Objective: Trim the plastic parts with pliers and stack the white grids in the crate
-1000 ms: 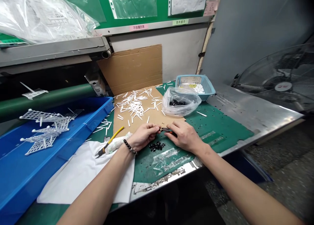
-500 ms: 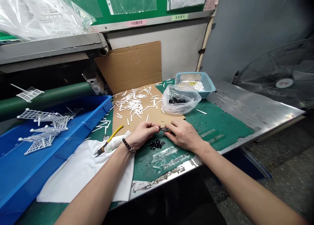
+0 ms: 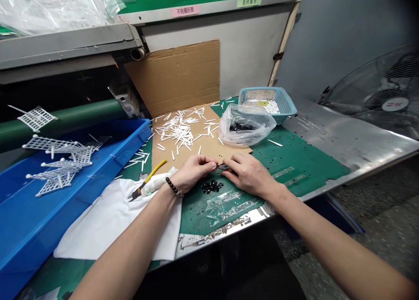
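Observation:
Both hands meet over the green mat [image 3: 294,160] near the front of the bench. My left hand [image 3: 193,172] pinches a small piece at its fingertips, too small to name. My right hand [image 3: 250,174] is closed on a small cutter with red-and-black handles [image 3: 224,166], its tip against the left fingertips. Just below the hands lies a little heap of black parts [image 3: 212,186]. A beaded bracelet [image 3: 173,187] sits on my left wrist.
Yellow-handled pliers [image 3: 147,181] lie on a white cloth [image 3: 111,221] at the left. Cardboard [image 3: 183,154] carries several white sticks [image 3: 178,132]. Behind are a clear bag of black parts [image 3: 247,125], a light-blue basket [image 3: 268,100], a blue tray [image 3: 39,221] with white lattice frames [image 3: 57,169], and a fan [image 3: 386,99].
The hands keep the same pinch and grip. The view has shifted a little, so everything sits slightly higher and further right in the frame.

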Action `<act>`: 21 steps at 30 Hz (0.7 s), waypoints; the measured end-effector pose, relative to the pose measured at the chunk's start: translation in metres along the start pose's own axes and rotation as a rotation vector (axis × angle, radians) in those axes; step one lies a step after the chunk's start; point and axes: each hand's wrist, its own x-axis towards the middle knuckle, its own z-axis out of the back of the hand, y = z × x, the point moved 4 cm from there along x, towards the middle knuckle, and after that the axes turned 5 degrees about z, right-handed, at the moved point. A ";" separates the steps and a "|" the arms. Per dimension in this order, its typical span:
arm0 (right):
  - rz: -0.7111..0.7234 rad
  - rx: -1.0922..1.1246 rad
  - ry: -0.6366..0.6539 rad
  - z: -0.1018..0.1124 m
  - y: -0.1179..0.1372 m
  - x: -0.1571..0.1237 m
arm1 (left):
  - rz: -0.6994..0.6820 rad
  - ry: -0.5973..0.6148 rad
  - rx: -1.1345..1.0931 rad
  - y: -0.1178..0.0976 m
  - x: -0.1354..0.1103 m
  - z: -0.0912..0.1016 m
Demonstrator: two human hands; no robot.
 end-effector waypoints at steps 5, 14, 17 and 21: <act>-0.008 -0.027 0.012 0.002 0.000 0.001 | 0.017 -0.008 0.007 0.001 0.001 0.000; -0.014 -0.028 0.054 0.000 0.001 0.000 | 0.058 0.018 0.023 0.003 0.003 -0.001; -0.015 -0.008 0.029 -0.001 0.001 -0.001 | 0.059 0.021 0.000 0.003 0.003 -0.002; -0.047 -0.008 -0.071 0.000 -0.002 -0.003 | 0.076 0.049 -0.182 -0.001 0.001 0.000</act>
